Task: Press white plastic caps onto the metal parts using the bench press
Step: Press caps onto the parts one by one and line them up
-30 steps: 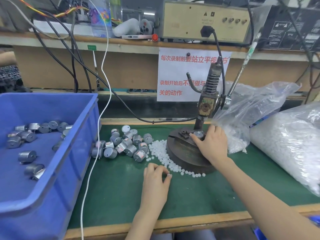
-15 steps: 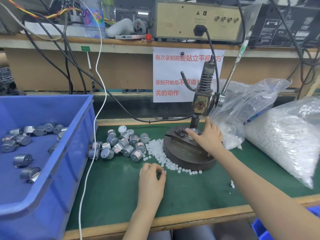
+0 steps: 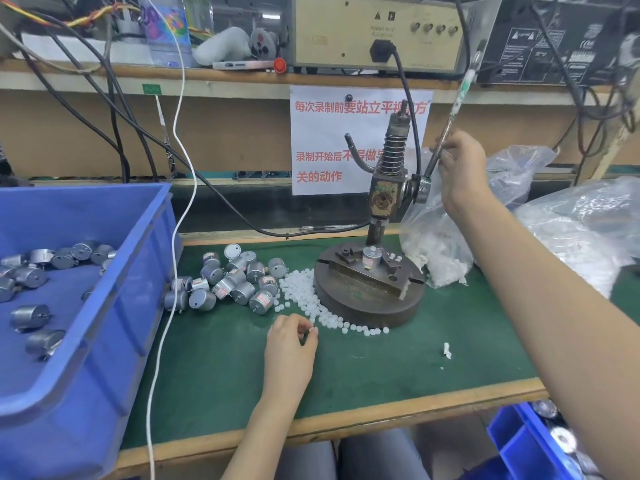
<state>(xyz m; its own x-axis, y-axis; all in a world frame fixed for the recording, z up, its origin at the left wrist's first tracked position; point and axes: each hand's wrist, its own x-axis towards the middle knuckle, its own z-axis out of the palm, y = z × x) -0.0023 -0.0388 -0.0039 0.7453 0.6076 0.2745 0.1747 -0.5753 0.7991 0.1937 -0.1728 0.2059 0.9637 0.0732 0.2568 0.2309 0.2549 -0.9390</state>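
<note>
While a blue bin (image 3: pixel 114 278) crowds the left, a white cable (image 3: pixel 169 313) trailing past its corner, loose metal parts (image 3: pixel 235 282) and white caps (image 3: pixel 304 296) litter the mat (image 3: pixel 225 375), where the left hand (image 3: pixel 291 344) pinches one cap (image 3: pixel 313 330). One metal part (image 3: pixel 371 258) sits upright on the bench press (image 3: pixel 382 197) base. The right hand (image 3: pixel 460 168), earlier at that part, now curls round the lever (image 3: pixel 453 112).
</note>
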